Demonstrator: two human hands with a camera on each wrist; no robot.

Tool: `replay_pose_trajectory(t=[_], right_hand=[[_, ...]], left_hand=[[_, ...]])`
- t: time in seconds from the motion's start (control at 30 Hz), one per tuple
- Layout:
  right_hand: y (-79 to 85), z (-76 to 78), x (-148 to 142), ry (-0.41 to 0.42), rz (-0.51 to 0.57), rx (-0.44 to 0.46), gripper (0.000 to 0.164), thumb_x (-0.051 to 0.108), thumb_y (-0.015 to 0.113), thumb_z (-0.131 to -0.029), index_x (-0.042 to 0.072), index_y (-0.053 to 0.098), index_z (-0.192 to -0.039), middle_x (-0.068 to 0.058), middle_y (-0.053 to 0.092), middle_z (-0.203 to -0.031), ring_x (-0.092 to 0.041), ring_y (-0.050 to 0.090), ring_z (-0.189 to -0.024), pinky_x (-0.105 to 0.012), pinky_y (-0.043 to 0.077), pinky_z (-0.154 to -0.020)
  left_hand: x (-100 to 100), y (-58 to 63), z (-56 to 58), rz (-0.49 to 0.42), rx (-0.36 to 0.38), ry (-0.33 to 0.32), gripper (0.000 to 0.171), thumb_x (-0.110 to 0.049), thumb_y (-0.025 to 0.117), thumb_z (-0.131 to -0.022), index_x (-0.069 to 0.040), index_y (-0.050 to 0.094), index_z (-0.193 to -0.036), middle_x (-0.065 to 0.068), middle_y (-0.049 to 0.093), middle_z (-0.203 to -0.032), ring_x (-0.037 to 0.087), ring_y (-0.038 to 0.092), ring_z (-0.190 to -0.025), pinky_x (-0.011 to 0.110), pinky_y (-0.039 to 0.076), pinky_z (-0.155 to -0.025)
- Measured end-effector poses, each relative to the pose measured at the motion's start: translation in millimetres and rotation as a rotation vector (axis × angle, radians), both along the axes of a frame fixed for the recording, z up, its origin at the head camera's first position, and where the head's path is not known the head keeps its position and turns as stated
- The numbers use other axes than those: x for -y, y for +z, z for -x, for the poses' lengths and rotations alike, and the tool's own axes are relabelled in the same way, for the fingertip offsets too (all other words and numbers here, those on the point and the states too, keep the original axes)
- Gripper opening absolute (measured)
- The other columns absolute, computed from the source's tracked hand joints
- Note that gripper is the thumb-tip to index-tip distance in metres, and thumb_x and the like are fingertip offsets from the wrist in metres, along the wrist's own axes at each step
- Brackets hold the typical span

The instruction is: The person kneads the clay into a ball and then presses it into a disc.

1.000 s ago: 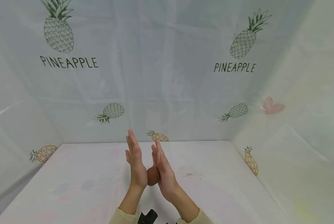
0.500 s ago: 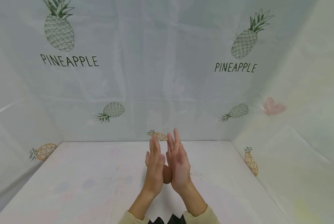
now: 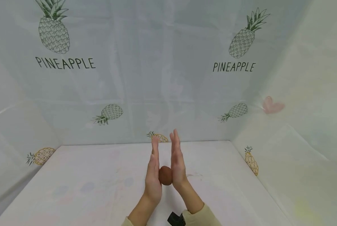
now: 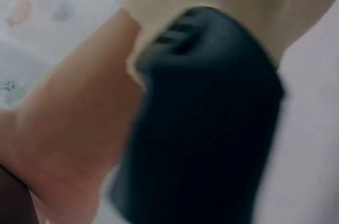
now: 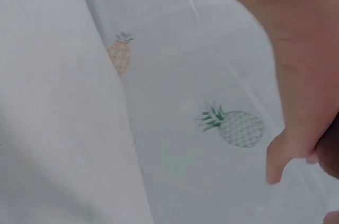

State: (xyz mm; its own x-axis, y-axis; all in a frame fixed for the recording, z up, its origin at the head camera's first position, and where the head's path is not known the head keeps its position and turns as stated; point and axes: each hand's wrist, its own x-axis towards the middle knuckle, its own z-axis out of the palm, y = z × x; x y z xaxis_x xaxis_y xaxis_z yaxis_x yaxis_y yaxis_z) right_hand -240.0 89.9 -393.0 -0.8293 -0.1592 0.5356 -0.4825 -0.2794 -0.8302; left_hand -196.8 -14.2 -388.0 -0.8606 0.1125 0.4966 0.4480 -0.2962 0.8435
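Note:
A smooth brown ball (image 3: pixel 165 175), like a lump of clay, sits between the two palms in the head view, above the white table. My left hand (image 3: pixel 153 177) presses it from the left with straight fingers pointing up and forward. From the right, my right hand (image 3: pixel 178 166) presses with its palm, its fingers straight too. A dark edge of the ball (image 5: pixel 331 152) shows at the right border of the right wrist view, beside part of a hand (image 5: pixel 310 70). In the left wrist view a bare forearm (image 4: pixel 79 97) and a dark strapped device (image 4: pixel 201 128) fill most of the picture.
The white table (image 3: pixel 95 166) has faint coloured patches and small brown marks (image 3: pixel 194 174) right of the hands. A pale sheet printed with pineapples (image 3: pixel 168 78) hangs behind and along both sides. A black wrist device (image 3: pixel 176 218) sits at the right sleeve.
Both hands first moved right with the ball between them. Since then they have turned more edge-on, and the palms slid against each other, showing more of the ball.

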Motion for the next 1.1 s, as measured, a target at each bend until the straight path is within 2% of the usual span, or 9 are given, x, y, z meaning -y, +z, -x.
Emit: replay_pose_trajectory(t=[0.17, 0.37, 0.53, 0.63, 0.7, 0.8, 0.93, 1.03, 1.1], right_hand=[[-6.7, -2.9, 10.9, 0.09, -0.111, 0.075, 0.058, 0.045, 0.008, -0.115, 0.035, 0.001, -0.172, 0.004, 0.004, -0.179, -0.018, -0.002, -0.165, -0.058, -0.006, -0.13], [-6.9, -13.5, 23.2, 0.228, -0.123, 0.122, 0.059, 0.047, 0.004, -0.115, 0.034, -0.004, -0.171, 0.005, -0.001, -0.179, -0.019, -0.004, -0.165, -0.05, -0.004, -0.132], [0.5, -25.1, 26.0, 0.303, -0.054, 0.181, 0.061, 0.054, 0.007, -0.114, 0.035, -0.001, -0.172, 0.001, 0.002, -0.179, -0.023, -0.002, -0.165, -0.05, -0.002, -0.133], [6.3, -29.4, 24.6, 0.293, -0.027, 0.185, 0.062, 0.057, 0.008, -0.113, 0.036, 0.0, -0.172, 0.002, 0.002, -0.179, -0.023, -0.005, -0.165, -0.056, -0.006, -0.131], [9.8, -30.7, 22.2, 0.276, -0.014, 0.175, 0.062, 0.056, 0.007, -0.113, 0.036, -0.001, -0.171, 0.004, 0.0, -0.179, -0.021, -0.008, -0.165, -0.059, -0.011, -0.129], [14.5, -30.4, 16.9, 0.235, 0.011, 0.155, 0.062, 0.055, 0.008, -0.114, 0.036, -0.003, -0.171, 0.007, -0.001, -0.178, -0.018, -0.01, -0.164, -0.06, -0.015, -0.127], [19.4, -27.0, 8.3, 0.167, 0.059, 0.139, 0.062, 0.053, 0.01, -0.114, 0.035, -0.002, -0.172, 0.009, 0.0, -0.178, -0.017, -0.008, -0.165, -0.059, -0.015, -0.128], [21.5, -22.0, 2.1, 0.118, 0.082, 0.133, 0.062, 0.052, 0.009, -0.113, 0.036, -0.002, -0.171, 0.009, 0.002, -0.178, -0.016, -0.006, -0.165, -0.06, -0.014, -0.128], [21.5, -17.7, -1.5, 0.081, 0.092, 0.124, 0.062, 0.051, 0.009, -0.113, 0.035, -0.001, -0.172, 0.009, 0.004, -0.178, -0.015, -0.005, -0.165, -0.062, -0.014, -0.127]], left_hand=[[11.5, 4.4, 2.9, -0.031, -0.012, 0.082, 0.059, -0.043, 0.009, -0.114, -0.031, 0.0, -0.171, -0.024, -0.004, -0.175, 0.001, -0.011, -0.161, 0.048, -0.014, -0.129], [23.1, 7.9, 10.0, -0.018, -0.06, 0.239, 0.061, -0.039, 0.017, -0.114, -0.028, -0.001, -0.172, -0.018, -0.006, -0.176, 0.006, -0.013, -0.162, 0.052, -0.014, -0.129], [29.3, 5.9, 15.9, 0.076, -0.041, 0.403, 0.065, -0.042, 0.022, -0.11, -0.036, -0.001, -0.171, -0.021, -0.006, -0.176, 0.011, -0.016, -0.163, 0.056, -0.021, -0.125], [30.4, 0.6, 21.4, 0.172, -0.055, 0.479, 0.067, -0.043, 0.023, -0.109, -0.034, -0.003, -0.171, -0.018, -0.007, -0.176, 0.014, -0.018, -0.163, 0.059, -0.023, -0.123], [29.5, -3.5, 24.7, 0.239, -0.073, 0.506, 0.068, -0.042, 0.023, -0.11, -0.031, -0.003, -0.171, -0.016, -0.008, -0.177, 0.016, -0.018, -0.163, 0.062, -0.022, -0.121], [25.7, -10.0, 28.7, 0.338, -0.103, 0.532, 0.067, -0.04, 0.024, -0.111, -0.028, -0.001, -0.172, -0.012, -0.007, -0.178, 0.02, -0.018, -0.163, 0.068, -0.02, -0.119], [16.2, -18.4, 30.5, 0.423, -0.124, 0.506, 0.065, -0.039, 0.025, -0.112, -0.029, 0.002, -0.172, -0.011, -0.004, -0.178, 0.023, -0.014, -0.164, 0.07, -0.019, -0.118], [7.0, -22.9, 28.3, 0.464, -0.141, 0.457, 0.065, -0.038, 0.026, -0.113, -0.03, 0.001, -0.172, -0.01, -0.004, -0.179, 0.024, -0.012, -0.165, 0.071, -0.017, -0.118], [1.2, -24.3, 25.2, 0.464, -0.144, 0.402, 0.065, -0.036, 0.026, -0.113, -0.03, 0.0, -0.172, -0.011, -0.005, -0.179, 0.023, -0.011, -0.165, 0.071, -0.015, -0.119]])
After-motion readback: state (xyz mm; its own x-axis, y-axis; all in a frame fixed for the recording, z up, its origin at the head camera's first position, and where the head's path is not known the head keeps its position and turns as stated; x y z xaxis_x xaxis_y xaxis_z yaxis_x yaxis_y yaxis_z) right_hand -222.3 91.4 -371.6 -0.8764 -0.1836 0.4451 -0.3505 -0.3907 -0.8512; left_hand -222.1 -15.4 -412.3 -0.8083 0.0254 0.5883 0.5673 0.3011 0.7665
